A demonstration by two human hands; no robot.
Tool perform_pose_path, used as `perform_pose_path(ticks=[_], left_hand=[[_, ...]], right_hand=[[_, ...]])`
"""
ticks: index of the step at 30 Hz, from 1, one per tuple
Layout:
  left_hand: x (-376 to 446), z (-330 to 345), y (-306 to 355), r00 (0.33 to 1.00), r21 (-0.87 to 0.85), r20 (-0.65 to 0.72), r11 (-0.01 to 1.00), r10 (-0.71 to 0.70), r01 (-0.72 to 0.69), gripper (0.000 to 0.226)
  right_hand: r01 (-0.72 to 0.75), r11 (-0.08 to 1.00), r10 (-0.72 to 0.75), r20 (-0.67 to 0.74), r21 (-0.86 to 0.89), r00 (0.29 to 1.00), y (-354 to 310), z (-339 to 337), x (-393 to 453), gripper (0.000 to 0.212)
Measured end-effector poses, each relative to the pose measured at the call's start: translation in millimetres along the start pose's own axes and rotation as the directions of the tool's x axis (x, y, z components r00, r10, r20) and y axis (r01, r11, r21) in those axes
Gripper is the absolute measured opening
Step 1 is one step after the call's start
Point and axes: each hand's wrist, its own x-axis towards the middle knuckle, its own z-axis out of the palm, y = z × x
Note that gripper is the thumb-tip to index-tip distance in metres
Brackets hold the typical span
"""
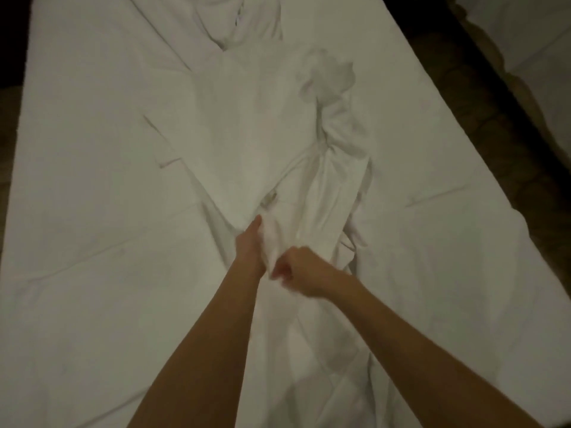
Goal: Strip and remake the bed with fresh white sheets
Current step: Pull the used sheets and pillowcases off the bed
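Reaching out over the bed (92, 180), both bare arms are meeting near the middle of the view, where a bunched white sheet (333, 186) is lying in a long rumpled ridge down the mattress. The left hand (248, 242) is lying along the left side of a raised fold of this sheet, its fingers hidden in the cloth, so I cannot tell whether they are curled round it or lying straight against it. The right hand (298, 270) is sitting just beside it, touching the same fold from the right, with its fingers (282, 268) curled inward and pinching the cloth between them. The image is blurring slightly around both hands.

The loose sheet is running from the lower middle of the view, under the forearms, up past the hands and away toward the far end of the bed, where it is gathering into a darker crumpled knot (327, 75) and a further heap (244, 23) at the top edge. Beneath it, a flatter white sheet (448, 257) is covering the mattress, creased in a few long lines. Dark floor (525, 168) is showing along the right side of the bed.
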Motion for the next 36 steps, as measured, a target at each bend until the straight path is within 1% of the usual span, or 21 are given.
perform_pose_path(ticks=[2, 3, 6, 8, 9, 10, 12, 16, 18, 19, 20, 22, 23, 25, 27, 28, 30, 32, 33, 34, 36], left_hand=[[-5.0, -26.6, -2.1, 1.0, -0.023, 0.004, 1.0, 0.003, -0.003, 0.031], [-6.9, -41.0, -4.9, 0.999, -0.015, -0.032, 1.0, -0.001, 0.0, 0.025], [-23.1, -85.7, -15.5, 0.996, -0.027, -0.091, 1.0, 0.01, -0.013, 0.023], [-34.6, -116.7, -23.8, 0.983, -0.012, -0.17, 0.997, 0.076, -0.079, 0.011], [-41.9, -132.8, -28.5, 0.968, 0.039, -0.221, 0.993, 0.117, -0.111, 0.013], [-50.2, -150.2, -32.2, 0.952, 0.095, -0.26, 0.986, 0.159, -0.139, 0.019], [-65.3, -190.7, -37.6, 0.927, 0.147, -0.3, 0.971, 0.227, -0.191, 0.018], [-80.4, -270.9, -35.4, 0.914, 0.21, -0.329, 0.962, 0.238, -0.175, 0.012], [-84.8, -303.5, -37.7, 0.929, 0.313, -0.311, 0.944, 0.202, -0.1, 0.012], [-87.3, -317.5, -43.0, 0.948, 0.36, -0.281, 0.932, 0.15, -0.041, 0.018], [-91.0, -330.1, -51.6, 0.967, 0.403, -0.243, 0.914, 0.072, 0.033, 0.03], [-99.1, -350.6, -75.9, 0.983, 0.48, -0.157, 0.862, -0.098, 0.163, 0.051], [-103.5, -357.4, -89.7, 0.979, 0.523, -0.132, 0.829, -0.153, 0.2, 0.052], [-108.2, -366.8, -114.2, 0.977, 0.563, -0.136, 0.798, -0.167, 0.214, 0.043], [-110.5, -369.2, -127.5, 0.982, 0.568, -0.152, 0.803, -0.111, 0.179, 0.038], [-109.3, -369.5, -130.9, 0.985, 0.587, -0.156, 0.794, -0.079, 0.157, 0.041], [-108.4, -369.8, -134.3, 0.986, 0.619, -0.16, 0.772, -0.057, 0.145, 0.049], [-108.0, -371.4, -138.9, 0.985, 0.607, -0.16, 0.78, -0.068, 0.152, 0.047], [-108.2, -371.7, -142.1, 0.984, 0.594, -0.162, 0.789, -0.076, 0.159, 0.046], [-109.9, -371.6, -145.7, 0.983, 0.587, -0.166, 0.793, -0.079, 0.163, 0.041], [-111.9, -371.8, -155.8, 0.983, 0.593, -0.169, 0.789, -0.072, 0.16, 0.027]], right_hand=[[-0.058, 0.996, 0.05, 0.132, 0.06, 0.99, 1.4, 29.9, -20.0, 0.029], [-0.061, 0.995, 0.046, 0.185, 0.076, 0.982, 2.1, 45.2, -30.7, 0.03], [-0.063, 0.993, 0.029, 0.329, 0.095, 0.944, -2.2, 92.8, -60.4, 0.031], [-0.058, 0.987, -0.006, 0.398, 0.148, 0.918, -10.7, 123.7, -73.9, 0.032], [-0.068, 0.982, -0.015, 0.431, 0.177, 0.902, -16.8, 139.7, -79.9, 0.033], [-0.073, 0.976, -0.029, 0.454, 0.207, 0.891, -24.3, 155.3, -84.6, 0.032], [-0.087, 0.965, -0.045, 0.486, 0.246, 0.873, -49.1, 182.3, -93.8, 0.03], [-0.079, 0.967, -0.048, 0.479, 0.242, 0.876, -101.4, 233.6, -95.7, 0.033], [-0.083, 0.981, -0.016, 0.505, 0.174, 0.863, -116.1, 262.7, -96.8, 0.04], [-0.075, 0.987, -0.011, 0.521, 0.143, 0.854, -119.0, 279.9, -98.6, 0.039], [-0.076, 0.991, 0.007, 0.536, 0.107, 0.844, -120.2, 294.8, -102.0, 0.035], [-0.149, 0.987, 0.093, 0.53, 0.063, 0.843, -111.9, 321.2, -102.9, 0.032], [-0.202, 0.978, 0.141, 0.523, 0.061, 0.841, -108.3, 329.6, -100.8, 0.036], [-0.25, 0.963, 0.163, 0.521, 0.102, 0.838, -106.2, 329.4, -91.1, 0.047], [-0.282, 0.951, 0.197, 0.458, 0.126, 0.867, -98.3, 316.5, -77.3, 0.05], [-0.302, 0.94, 0.221, 0.39, 0.161, 0.894, -91.7, 308.0, -70.8, 0.043], [-0.321, 0.925, 0.286, 0.185, 0.202, 0.94, -73.9, 288.2, -60.6, 0.021], [-0.303, 0.934, 0.325, -0.098, 0.189, 0.941, -55.5, 262.4, -52.1, 0.012], [-0.288, 0.936, 0.335, -0.253, 0.205, 0.908, -48.0, 245.9, -49.7, 0.012], [-0.275, 0.934, 0.348, -0.394, 0.23, 0.851, -40.9, 227.8, -48.6, 0.013], [-0.26, 0.921, 0.387, -0.604, 0.289, 0.697, -28.5, 190.0, -48.0, 0.024]])
